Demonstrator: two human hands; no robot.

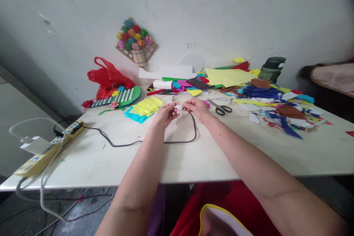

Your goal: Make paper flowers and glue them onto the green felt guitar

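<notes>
A small white piece [179,107], perhaps paper or cloth, is held up between my hands over the middle of the table. My left hand [166,113] pinches its left side with thumb and forefinger, and my right hand [195,107] pinches the other side. Just beyond them lies a small tool-like thing, mostly hidden by the fingers. The black cord [195,129] curves up and passes out of sight under my right hand. Scissors with black handles [223,110] lie to the right of that hand. Yellow sheets [147,106] rest on blue sheets [137,118] to the left.
At the left edge stands a cream power strip [52,153] with a white charger [35,145]. A green flower-trimmed panel [121,96] and a red plastic bag [107,81] sit behind. Colourful scraps [290,110] and a dark green bottle [270,70] occupy the right.
</notes>
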